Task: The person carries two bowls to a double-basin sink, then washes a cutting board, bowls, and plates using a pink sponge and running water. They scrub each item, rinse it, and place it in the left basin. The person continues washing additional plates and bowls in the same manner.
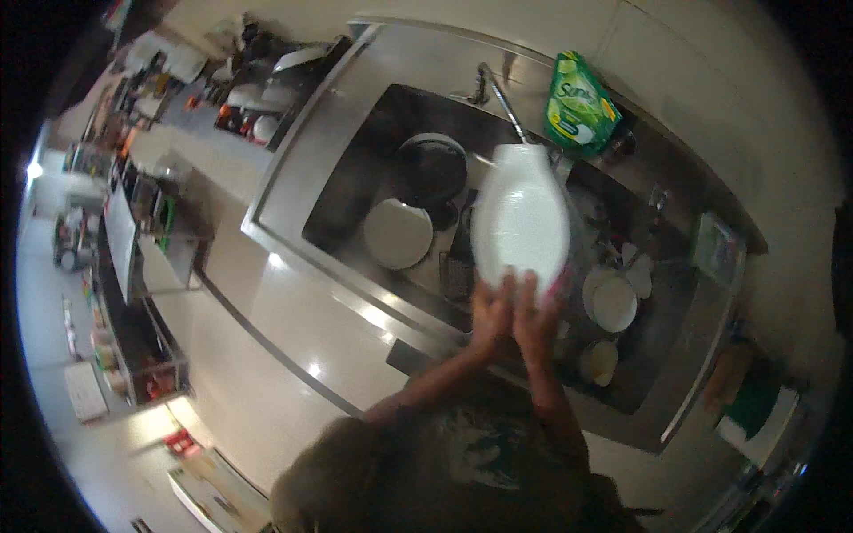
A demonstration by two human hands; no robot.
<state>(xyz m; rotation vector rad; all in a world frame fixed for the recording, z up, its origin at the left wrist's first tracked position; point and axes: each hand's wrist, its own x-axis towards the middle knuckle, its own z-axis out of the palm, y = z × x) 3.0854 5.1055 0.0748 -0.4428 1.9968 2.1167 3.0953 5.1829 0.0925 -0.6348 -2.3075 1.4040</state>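
Note:
A wet white oval dish (523, 220) with a tab-like end is raised over the divider of a two-basin steel sink. At its near end, both my left hand (492, 313) and my right hand (536, 320) grip the rim side by side. Something pink shows beside my right fingers, too blurred to name. In the left basin lie a dark round pan (432, 166) and a white round plate (398, 233). The right basin holds white bowls (612, 303), a smaller bowl (600, 363) and some utensils. The faucet (503, 100) reaches toward the dish's far end.
A green dish-soap pouch (578, 106) stands on the sink's back ledge. At the right end is a clear container (716, 250). The steel rim (400, 313) borders the basins in front. Shelving with kitchenware (133, 226) stands across the tiled floor to the left.

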